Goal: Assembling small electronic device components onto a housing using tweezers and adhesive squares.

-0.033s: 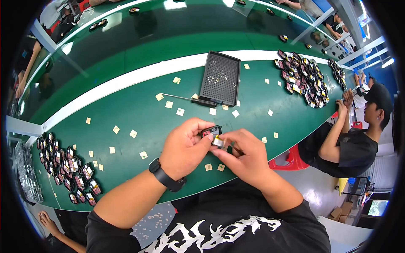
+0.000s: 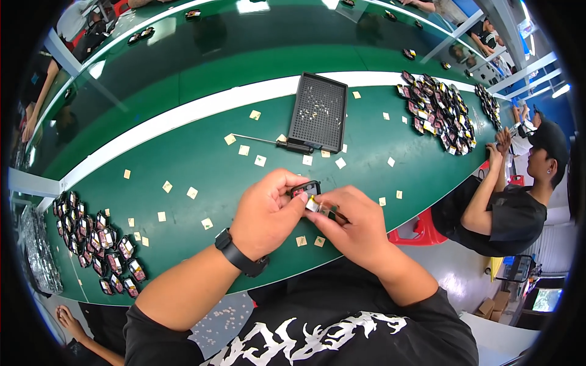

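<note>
In front of my body, my left hand [image 2: 273, 210] is closed round a small black device casing [image 2: 314, 185], its thumb pressing on the inside. My right hand [image 2: 351, 213] pinches a small silver part with yellow tape [image 2: 313, 203] at the casing's lower edge. The fingers hide most of the casing, and I cannot tell how the silver part is joined to it. Beyond my hands a screwdriver [image 2: 293, 147] with a dark handle lies on the green table [image 2: 232, 183]. Its handle is close to the near edge of a black perforated tray [image 2: 320, 113] holding many tiny pieces.
Small pale paper squares [image 2: 192, 193] are scattered over the table. Similar black devices are heaped at the left [image 2: 97, 244] and far right [image 2: 436, 113]. A green conveyor belt [image 2: 244, 64] runs behind a white rail [image 2: 201, 110]. A co-worker [image 2: 519, 189] sits at the right beside a red stool [image 2: 421, 232].
My right fingers have shifted very slightly over the silver part, which now sits at a slightly different tilt. My left hand keeps its hold on the casing.
</note>
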Tool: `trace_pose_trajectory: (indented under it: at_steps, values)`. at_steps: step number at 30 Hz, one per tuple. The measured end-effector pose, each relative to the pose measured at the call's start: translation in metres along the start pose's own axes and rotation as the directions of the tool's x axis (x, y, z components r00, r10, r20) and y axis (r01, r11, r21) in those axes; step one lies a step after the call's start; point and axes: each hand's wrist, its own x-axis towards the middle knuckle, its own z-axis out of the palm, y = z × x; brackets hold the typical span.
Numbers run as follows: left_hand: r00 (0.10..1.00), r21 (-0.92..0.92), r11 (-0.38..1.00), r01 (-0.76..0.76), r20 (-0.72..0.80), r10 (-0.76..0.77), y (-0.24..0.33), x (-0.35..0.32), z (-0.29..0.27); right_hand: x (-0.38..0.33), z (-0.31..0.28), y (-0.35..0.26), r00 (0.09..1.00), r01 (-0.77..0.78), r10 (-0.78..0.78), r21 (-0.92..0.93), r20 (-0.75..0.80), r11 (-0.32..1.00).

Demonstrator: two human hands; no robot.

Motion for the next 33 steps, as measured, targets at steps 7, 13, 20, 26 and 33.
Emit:
trace_pose_trajectory:
  at_steps: [7, 13, 20, 26, 33]
  values:
    - [0.999, 0.056, 0.998, 0.041, 0.023, -0.042, 0.007, 0.002, 0.003, 0.007, -0.003, 0.004, 0.998, 0.031, -0.034, -0.066, -0.044, 0.997]
    - [0.999, 0.110, 0.994, 0.029, 0.021, -0.031, 0.009, 0.001, 0.003, 0.008, -0.001, -0.007, 0.908, -0.418, 0.407, 0.280, 0.101, 0.864]
    - [0.999, 0.094, 0.995, 0.017, 0.036, -0.020, 0.006, 0.001, 0.002, 0.007, 0.007, 0.005, 0.942, -0.321, 0.334, 0.317, 0.014, 0.892]
    - [0.995, 0.012, 1.000, 0.014, 0.102, -0.015, 0.007, 0.002, 0.000, 0.009, 0.012, 0.014, 0.889, -0.408, 0.451, 0.575, 0.073, 0.710]
    - [0.985, -0.038, 0.998, 0.044, 0.169, -0.037, 0.005, 0.002, -0.002, 0.013, 0.009, 0.022, 0.846, -0.403, 0.526, 0.754, 0.089, 0.519]
